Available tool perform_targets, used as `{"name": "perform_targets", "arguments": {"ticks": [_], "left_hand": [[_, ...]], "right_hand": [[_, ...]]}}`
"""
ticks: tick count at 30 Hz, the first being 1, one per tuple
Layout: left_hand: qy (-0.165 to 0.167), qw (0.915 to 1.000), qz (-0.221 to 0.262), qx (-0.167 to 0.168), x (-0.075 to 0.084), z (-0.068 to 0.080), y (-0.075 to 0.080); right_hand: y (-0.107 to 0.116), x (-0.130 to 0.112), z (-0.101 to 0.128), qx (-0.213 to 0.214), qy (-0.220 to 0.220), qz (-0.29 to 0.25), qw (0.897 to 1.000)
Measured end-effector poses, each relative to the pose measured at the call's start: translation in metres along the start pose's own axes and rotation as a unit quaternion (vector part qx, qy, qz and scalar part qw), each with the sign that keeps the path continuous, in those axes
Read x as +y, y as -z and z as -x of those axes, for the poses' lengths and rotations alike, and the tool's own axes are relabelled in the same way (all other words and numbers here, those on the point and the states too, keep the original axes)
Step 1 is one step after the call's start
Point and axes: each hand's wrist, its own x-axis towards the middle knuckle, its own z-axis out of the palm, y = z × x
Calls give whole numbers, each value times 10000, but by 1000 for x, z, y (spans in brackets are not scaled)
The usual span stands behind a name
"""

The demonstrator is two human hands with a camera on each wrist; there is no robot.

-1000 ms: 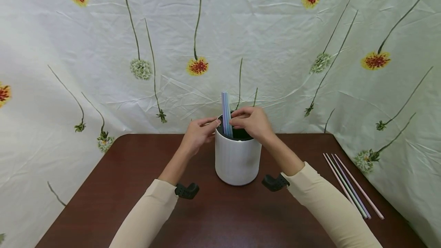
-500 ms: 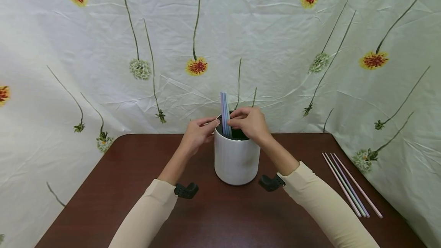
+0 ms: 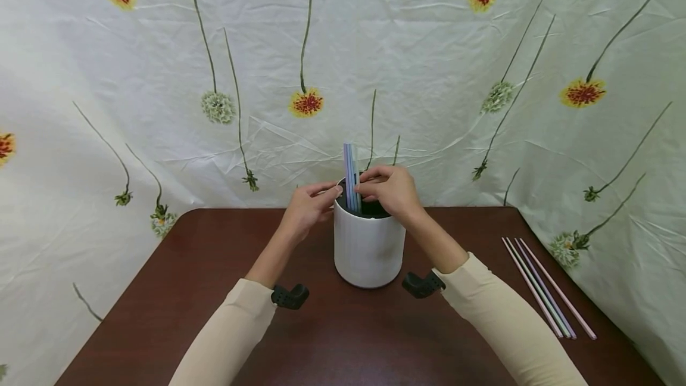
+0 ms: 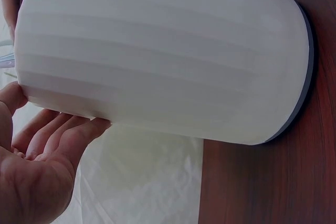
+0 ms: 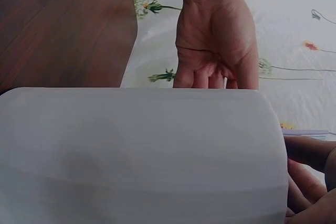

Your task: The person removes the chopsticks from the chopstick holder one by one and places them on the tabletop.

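Note:
A white ribbed cylindrical container [image 3: 368, 249] stands on the dark brown table [image 3: 343, 338], with a small bunch of pastel straws [image 3: 351, 165] upright inside it. My left hand [image 3: 327, 194] rests against the left side of the container near its rim. In the left wrist view its fingers [image 4: 58, 135] lie fairly straight on the wall of the container [image 4: 163, 61]. My right hand [image 3: 364, 186] is over the container's mouth, with thumb and fingers curled and pinching the straws. The right wrist view shows the container [image 5: 142, 156] up close, with the left hand [image 5: 218, 51] behind it.
Several loose straws [image 3: 543, 288] lie side by side on the table at the right, near its edge. A flowered white cloth [image 3: 429, 76] hangs behind and around the table. Black wrist mounts [image 3: 289, 296] sit low over the table.

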Motion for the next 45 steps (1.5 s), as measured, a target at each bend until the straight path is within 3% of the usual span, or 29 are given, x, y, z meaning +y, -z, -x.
{"name": "perform_targets", "arguments": {"ticks": [7, 18, 30, 45], "left_hand": [[-13, 10000, 41, 61, 0, 1, -1], [-9, 10000, -66, 13, 0, 0, 0], [-16, 10000, 27, 12, 0, 2, -1], [5, 10000, 12, 34, 0, 1, -1]], "right_hand": [[5, -9, 2, -84, -88, -634, 9979], [19, -27, 2, -103, -163, -991, 9949], [45, -52, 5, 182, 413, -1664, 9850], [92, -83, 11, 936, 952, -2432, 9608]]}}
